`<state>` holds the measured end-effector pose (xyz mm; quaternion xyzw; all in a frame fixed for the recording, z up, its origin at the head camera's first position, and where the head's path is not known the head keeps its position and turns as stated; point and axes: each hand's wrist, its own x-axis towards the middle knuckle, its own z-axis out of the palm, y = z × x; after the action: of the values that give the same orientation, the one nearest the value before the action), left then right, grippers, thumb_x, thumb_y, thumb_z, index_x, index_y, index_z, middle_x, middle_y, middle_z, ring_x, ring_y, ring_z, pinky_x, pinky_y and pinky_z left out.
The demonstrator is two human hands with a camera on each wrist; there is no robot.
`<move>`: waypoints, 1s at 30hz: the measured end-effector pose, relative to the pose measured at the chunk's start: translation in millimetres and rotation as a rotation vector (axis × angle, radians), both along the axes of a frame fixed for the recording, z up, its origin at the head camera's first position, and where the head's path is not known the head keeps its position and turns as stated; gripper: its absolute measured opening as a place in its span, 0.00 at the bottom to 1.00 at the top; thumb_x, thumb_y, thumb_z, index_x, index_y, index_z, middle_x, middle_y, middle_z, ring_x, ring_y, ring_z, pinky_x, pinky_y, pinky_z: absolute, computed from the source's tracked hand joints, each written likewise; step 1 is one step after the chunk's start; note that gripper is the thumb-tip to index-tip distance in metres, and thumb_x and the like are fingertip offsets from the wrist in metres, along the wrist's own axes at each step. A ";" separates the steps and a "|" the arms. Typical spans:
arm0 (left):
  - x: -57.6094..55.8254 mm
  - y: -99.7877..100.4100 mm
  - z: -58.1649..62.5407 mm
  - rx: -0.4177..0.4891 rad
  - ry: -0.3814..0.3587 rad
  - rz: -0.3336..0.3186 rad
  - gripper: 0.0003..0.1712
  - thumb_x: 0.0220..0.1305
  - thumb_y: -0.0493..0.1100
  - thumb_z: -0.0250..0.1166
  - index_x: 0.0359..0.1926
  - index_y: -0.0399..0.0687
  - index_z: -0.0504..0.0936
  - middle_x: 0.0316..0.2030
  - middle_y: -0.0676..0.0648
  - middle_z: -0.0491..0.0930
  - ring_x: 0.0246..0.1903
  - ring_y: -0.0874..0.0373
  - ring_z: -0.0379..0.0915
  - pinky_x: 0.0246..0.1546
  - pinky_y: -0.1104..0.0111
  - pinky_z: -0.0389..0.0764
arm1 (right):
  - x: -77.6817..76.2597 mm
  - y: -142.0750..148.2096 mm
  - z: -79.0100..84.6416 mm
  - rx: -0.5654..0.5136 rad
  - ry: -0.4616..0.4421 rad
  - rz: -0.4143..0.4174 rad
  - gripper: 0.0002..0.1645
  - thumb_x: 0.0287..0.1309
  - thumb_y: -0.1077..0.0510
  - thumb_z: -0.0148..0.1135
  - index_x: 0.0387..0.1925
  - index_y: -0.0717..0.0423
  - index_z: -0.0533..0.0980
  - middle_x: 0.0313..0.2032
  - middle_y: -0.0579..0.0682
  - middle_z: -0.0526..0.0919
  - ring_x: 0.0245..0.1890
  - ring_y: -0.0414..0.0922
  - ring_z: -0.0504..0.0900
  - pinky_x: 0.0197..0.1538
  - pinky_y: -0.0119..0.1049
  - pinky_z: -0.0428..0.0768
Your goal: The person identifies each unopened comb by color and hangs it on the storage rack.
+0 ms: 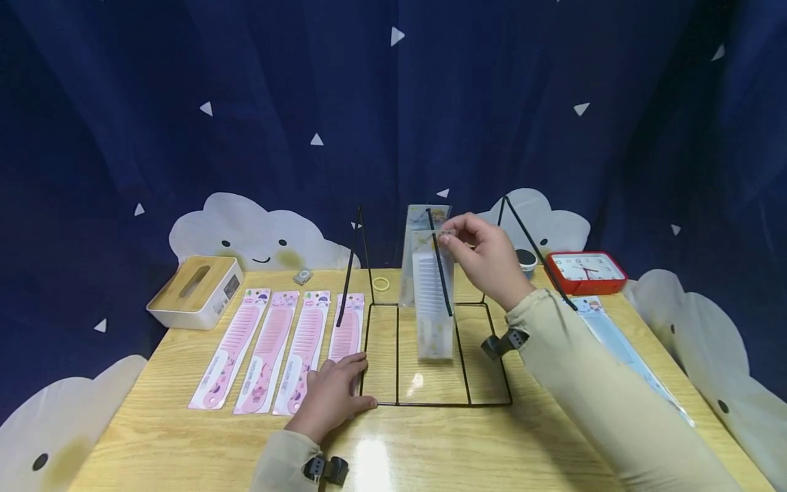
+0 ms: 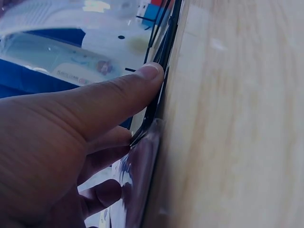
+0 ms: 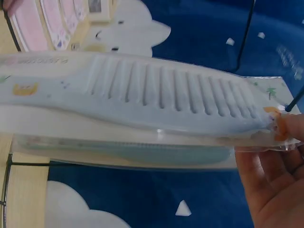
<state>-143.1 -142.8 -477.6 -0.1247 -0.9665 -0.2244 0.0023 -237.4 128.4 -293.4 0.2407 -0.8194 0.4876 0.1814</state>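
My right hand point(image 1: 488, 256) pinches the top of a packaged pale-blue comb point(image 3: 166, 92) between thumb and fingers. That package hangs upright at the middle prong of a black wire rack point(image 1: 444, 404). Most of the prong shows in front of the package; the hang hole is hard to make out. Just behind it, a second packaged blue comb point(image 1: 407, 273) hangs from the same prong. With thumb and fingers, my left hand point(image 1: 332, 396) grips the front left corner of the rack's base. Beside that hand lies a packaged pink comb point(image 1: 348, 328), partly behind the left prong.
Several packaged pink combs point(image 1: 246, 348) lie in a row at the left. A tissue box point(image 1: 197, 294) stands behind them. At the right are a red clock point(image 1: 587, 272), a round container point(image 1: 527, 261) and a packaged blue comb point(image 1: 633, 348). A yellow ring point(image 1: 381, 283) lies behind the rack's base.
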 end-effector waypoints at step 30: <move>-1.8 0.7 -4.3 0.008 0.004 0.014 0.44 0.44 0.59 0.80 0.62 0.48 0.80 0.67 0.54 0.73 0.44 0.55 0.69 0.38 0.58 0.63 | -55.0 123.4 -114.6 0.084 -0.191 -0.244 0.21 0.66 0.48 0.65 0.52 0.58 0.81 0.47 0.55 0.85 0.41 0.36 0.78 0.43 0.27 0.74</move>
<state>-144.9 -142.1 -482.0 -0.1185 -0.9664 -0.2281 0.0061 -292.4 251.8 -408.1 0.0990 -0.8757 0.4480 0.1503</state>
